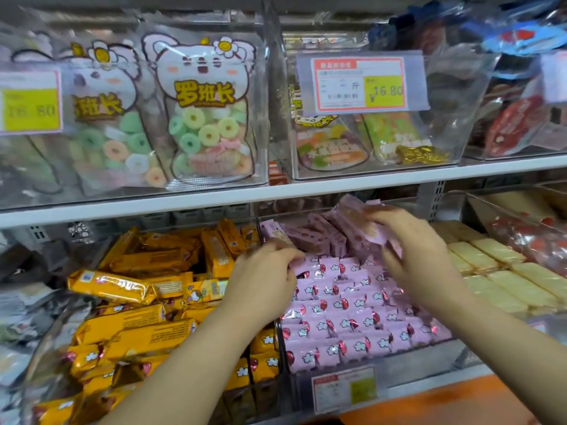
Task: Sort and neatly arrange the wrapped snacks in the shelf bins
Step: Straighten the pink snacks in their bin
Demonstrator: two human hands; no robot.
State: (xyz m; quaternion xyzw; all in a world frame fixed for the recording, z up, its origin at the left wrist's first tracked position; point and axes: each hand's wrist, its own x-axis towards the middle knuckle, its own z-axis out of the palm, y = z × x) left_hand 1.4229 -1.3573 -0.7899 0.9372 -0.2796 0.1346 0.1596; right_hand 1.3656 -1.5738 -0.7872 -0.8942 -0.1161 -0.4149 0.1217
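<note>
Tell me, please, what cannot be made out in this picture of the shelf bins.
Head view:
- Lower price tag: print too small, blurred.
- Pink packets: some hidden under the left hand; its grip unclear.
- Left price tag: cut by the frame edge.
- Held pink packet in the right hand: print blurred.

A shop: price tags (359, 84) on snack bins (445, 139).
</note>
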